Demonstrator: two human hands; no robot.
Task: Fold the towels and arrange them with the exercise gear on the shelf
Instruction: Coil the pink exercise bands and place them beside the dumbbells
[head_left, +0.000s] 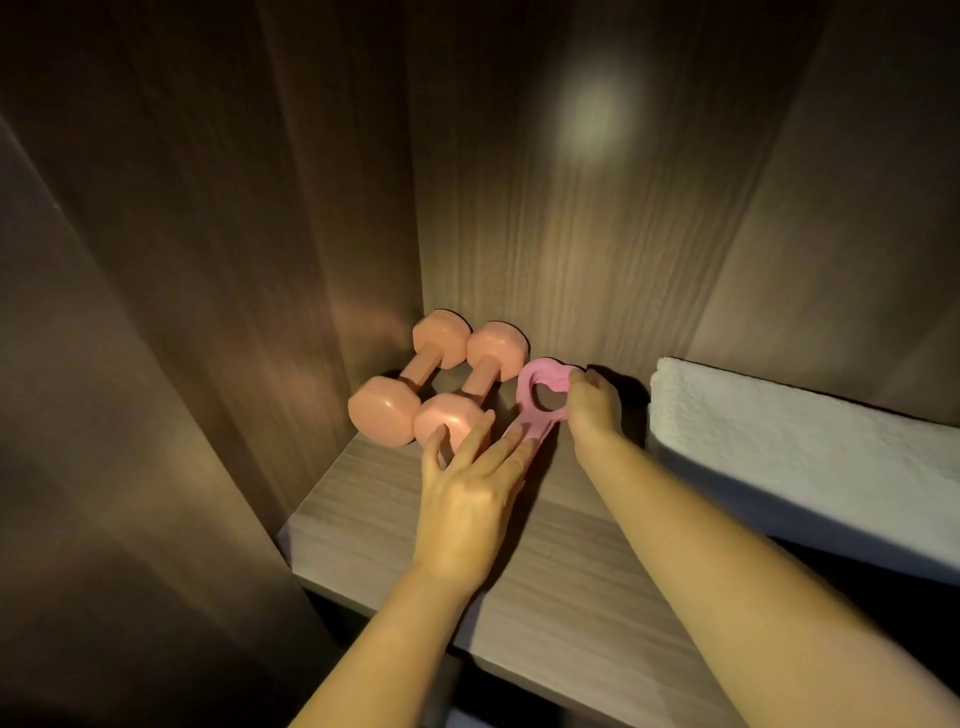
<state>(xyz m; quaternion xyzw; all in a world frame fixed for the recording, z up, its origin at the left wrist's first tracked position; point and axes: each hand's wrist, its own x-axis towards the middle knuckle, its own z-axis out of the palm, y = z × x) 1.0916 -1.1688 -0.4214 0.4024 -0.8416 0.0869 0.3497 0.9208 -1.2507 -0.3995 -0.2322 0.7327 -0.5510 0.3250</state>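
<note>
Head view, done: two dumbbells (384, 415) lie side by side at the shelf (363, 509) back-left; a folded towel (779, 447) lies on the right.
In hand: the pink band (525, 395) lies between them. The right hand (595, 410) pinches its loop; the left hand (467, 509) rests on the strap, fingers (478, 431) straight and spread.
Left: probably only settling the band.
Room: the gap is narrow; free board lies toward the front edge.

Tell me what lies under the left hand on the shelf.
The left hand lies flat over the lower straps of the pink exercise band, on the shelf. The hand covers the band's near end, so that part cannot be seen.
</note>
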